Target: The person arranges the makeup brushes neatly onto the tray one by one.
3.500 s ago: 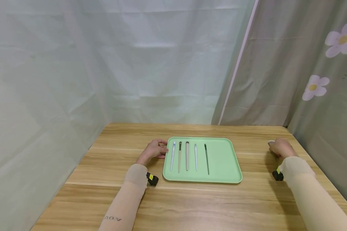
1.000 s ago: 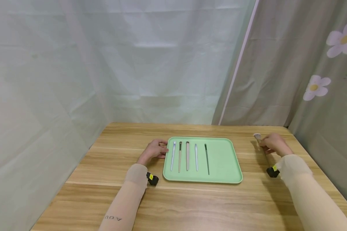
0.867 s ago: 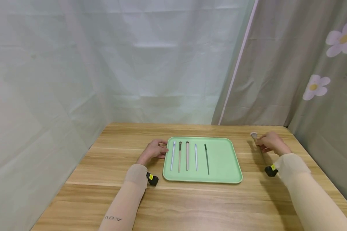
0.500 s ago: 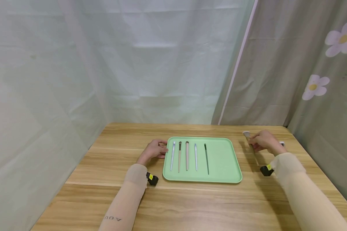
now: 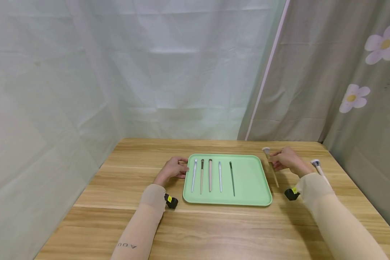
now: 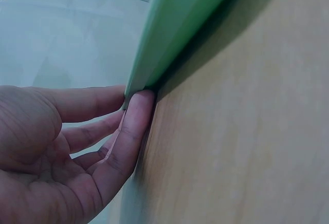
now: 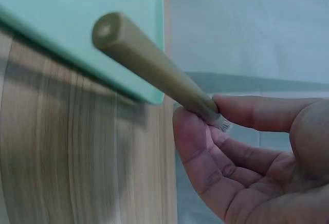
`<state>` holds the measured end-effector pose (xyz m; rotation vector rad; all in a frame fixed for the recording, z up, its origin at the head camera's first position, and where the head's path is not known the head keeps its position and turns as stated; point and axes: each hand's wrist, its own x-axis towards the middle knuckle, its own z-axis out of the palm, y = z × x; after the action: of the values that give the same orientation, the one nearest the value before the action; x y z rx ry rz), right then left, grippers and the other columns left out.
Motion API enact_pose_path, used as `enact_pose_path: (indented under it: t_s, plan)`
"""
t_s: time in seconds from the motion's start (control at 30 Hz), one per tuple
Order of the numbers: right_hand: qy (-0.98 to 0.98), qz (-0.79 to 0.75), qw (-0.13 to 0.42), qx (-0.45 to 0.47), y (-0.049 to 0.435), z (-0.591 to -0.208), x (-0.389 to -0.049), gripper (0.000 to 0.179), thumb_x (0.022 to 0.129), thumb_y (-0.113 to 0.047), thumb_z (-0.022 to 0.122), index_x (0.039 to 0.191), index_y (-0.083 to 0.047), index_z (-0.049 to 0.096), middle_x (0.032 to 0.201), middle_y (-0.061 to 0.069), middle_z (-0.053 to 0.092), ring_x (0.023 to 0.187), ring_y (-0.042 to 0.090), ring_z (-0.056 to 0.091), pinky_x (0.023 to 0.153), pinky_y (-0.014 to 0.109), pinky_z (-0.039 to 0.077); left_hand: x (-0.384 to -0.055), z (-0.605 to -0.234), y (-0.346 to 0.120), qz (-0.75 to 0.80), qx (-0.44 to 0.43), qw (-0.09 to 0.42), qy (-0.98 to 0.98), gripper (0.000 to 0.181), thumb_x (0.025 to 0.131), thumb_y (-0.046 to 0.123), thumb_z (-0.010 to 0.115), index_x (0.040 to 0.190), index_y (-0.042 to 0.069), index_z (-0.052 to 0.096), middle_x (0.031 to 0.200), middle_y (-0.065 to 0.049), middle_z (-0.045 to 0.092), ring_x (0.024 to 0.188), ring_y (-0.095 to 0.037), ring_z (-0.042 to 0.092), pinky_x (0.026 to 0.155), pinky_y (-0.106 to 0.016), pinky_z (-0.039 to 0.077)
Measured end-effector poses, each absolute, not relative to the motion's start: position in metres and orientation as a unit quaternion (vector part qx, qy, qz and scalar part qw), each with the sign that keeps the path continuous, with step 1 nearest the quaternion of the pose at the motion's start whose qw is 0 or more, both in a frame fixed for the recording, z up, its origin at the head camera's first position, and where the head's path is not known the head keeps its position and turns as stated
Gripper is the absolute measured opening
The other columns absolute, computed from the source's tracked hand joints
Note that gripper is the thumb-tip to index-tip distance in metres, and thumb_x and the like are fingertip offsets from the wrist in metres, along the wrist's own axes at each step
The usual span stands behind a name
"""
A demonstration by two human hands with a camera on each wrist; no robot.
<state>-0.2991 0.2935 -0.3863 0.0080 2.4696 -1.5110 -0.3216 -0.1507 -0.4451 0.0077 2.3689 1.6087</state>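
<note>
A light green tray (image 5: 251,180) lies on the table, with several slim makeup brushes side by side on its left and middle parts; the rightmost is a dark green brush (image 5: 232,178). My left hand (image 5: 172,168) pinches the tray's left rim, thumb on the edge and a finger (image 6: 136,116) tucked against its underside. Just right of the tray, my right hand (image 5: 287,160) pinches a makeup brush (image 7: 154,64) with a tan handle near its pale bristle end. That brush tilts above the table, its handle end toward me. Its bristles are mostly hidden in the right wrist view.
Another makeup brush (image 5: 316,165) with a white handle lies right of my right wrist, partly covered by the sleeve. Curtains (image 5: 182,72) hang behind the wooden table (image 5: 214,231) and along its sides.
My right hand has picked up the tan brush and carried it left, up to the tray's right edge. The white-handled brush has come into view behind it. My left hand stays at the rim.
</note>
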Motion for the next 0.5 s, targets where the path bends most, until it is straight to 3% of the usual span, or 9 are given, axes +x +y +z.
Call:
enact_pose_path:
  t_s: [0.3,0.5]
  plan:
    - [0.843,-0.520,0.137,-0.011,0.268,-0.386,-0.296,0.051,0.102,-0.006,0.062,0.140,0.023,0.046,0.082,0.009,0.065,0.070,0.015,0.066,0.071,0.034,0.064,-0.322,-0.445,-0.151,0.555,0.000,0.138,0.821,0.046,0.099,-0.001,0.067,0.143,-0.004,0.054,0.118,-0.021,0.064,0.087,-0.020,0.069,0.073,-0.032,0.064]
    - [0.840,-0.524,0.143,-0.018,0.256,-0.387,-0.296,0.045,0.101,-0.006,0.063,0.135,0.021,0.051,0.081,0.009,0.065,0.069,0.016,0.067,0.072,0.037,0.064,-0.322,-0.445,-0.152,0.556,-0.002,0.140,0.819,0.046,0.099,-0.001,0.067,0.143,-0.003,0.054,0.118,-0.021,0.064,0.087,-0.020,0.069,0.073,-0.032,0.064]
